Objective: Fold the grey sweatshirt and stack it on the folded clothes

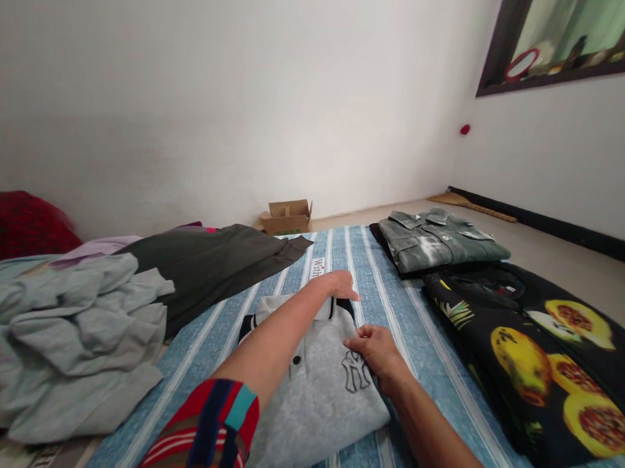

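Observation:
A light grey shirt (317,402) with a collar, dark buttons, black trim and an outlined "NY" logo lies folded in front of me. My left hand (343,284) reaches across it, just above the black shoulder trim at the collar's right side. Its thumb points outward, away from the rest of the hand; the other fingers are largely hidden. At the shirt's right edge, beside the logo, my right hand (376,348) pinches the fabric between thumb and fingers. My left forearm hides part of the collar and front.
Blue striped cloth (206,354) lies underneath. On the left are a rumpled grey garment (70,347) and dark trousers (200,263). A folded grey-green jacket (438,240) and black fruit-print clothing (536,357) lie right. Behind stands an open cardboard box (287,219) by the wall.

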